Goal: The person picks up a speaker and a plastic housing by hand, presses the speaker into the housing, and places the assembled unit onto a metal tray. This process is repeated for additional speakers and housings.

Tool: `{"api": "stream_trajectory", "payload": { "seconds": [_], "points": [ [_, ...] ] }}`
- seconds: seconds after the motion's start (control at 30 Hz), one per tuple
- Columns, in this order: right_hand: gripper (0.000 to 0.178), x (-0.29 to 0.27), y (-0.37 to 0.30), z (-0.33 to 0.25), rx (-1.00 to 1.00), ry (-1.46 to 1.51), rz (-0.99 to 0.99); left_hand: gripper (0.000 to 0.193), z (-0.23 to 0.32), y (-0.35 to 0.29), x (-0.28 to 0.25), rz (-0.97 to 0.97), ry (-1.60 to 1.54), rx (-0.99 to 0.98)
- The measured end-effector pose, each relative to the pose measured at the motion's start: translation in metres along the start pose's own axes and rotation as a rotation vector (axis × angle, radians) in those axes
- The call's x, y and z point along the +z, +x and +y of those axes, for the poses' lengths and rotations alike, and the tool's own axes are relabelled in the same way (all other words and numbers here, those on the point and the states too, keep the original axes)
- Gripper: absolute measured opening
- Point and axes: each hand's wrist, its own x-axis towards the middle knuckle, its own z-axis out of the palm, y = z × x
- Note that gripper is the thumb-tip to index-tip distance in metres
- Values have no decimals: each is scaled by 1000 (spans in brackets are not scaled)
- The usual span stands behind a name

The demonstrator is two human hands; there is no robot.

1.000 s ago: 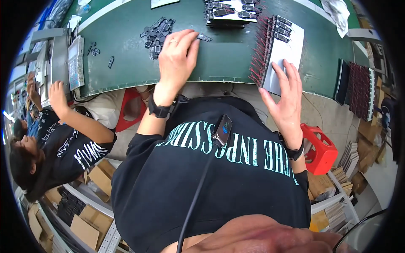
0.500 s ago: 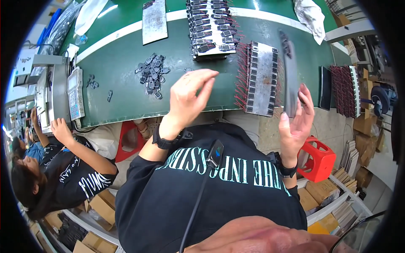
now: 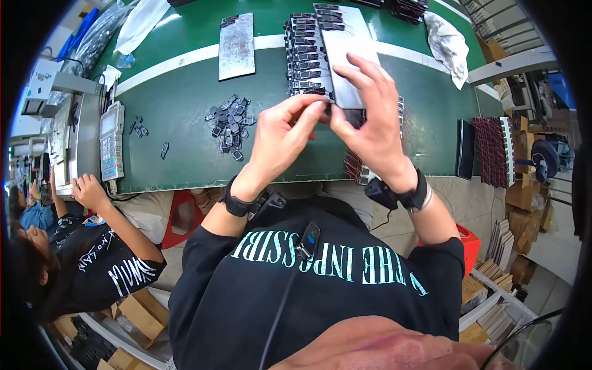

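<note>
My right hand [image 3: 376, 117] is at the near end of a pale metal plate [image 3: 354, 55], fingers over its surface and thumb by its near edge. A few black parts with wires [image 3: 332, 17] sit at the plate's far end. The plate overlaps the right side of a stack of plates lined with black parts [image 3: 303, 52]; whether it rests on them I cannot tell. Close beside the plate's near corner, my left hand [image 3: 280, 132] is closed in a pinch, its fingertips hiding what they hold. Under my right hand lies another plate with red wires [image 3: 353, 163], mostly hidden.
Loose black parts [image 3: 231, 123] lie heaped left of my left hand. Beyond them is a bare metal plate [image 3: 237, 52]. At the right stand bundles of red wires [image 3: 491, 151] and a white cloth [image 3: 445, 46]. A keypad device [image 3: 111, 142] and a co-worker's hand [image 3: 89, 192] are at left.
My right hand has carried the metal plate leftward and lowered it from edge-on to face-up over the stack's right side. My left hand has moved slightly right, to the plate's near corner.
</note>
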Motion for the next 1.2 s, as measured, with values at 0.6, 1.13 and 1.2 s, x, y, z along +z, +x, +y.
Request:
{"api": "stream_trajectory", "payload": {
  "seconds": [0.6, 1.13, 1.2],
  "points": [
    [52, 4, 1, 30, 8, -42, -57, 14, -52, 0, -71, 303, 549, 158],
    [23, -72, -80, 158, 435, 22, -159, 14, -50, -6, -18, -62, 1123, 501],
    [23, -68, -72, 158, 357, -32, -154, 15, -49, -17, -15, -51, 1023, 410]
  ]
}}
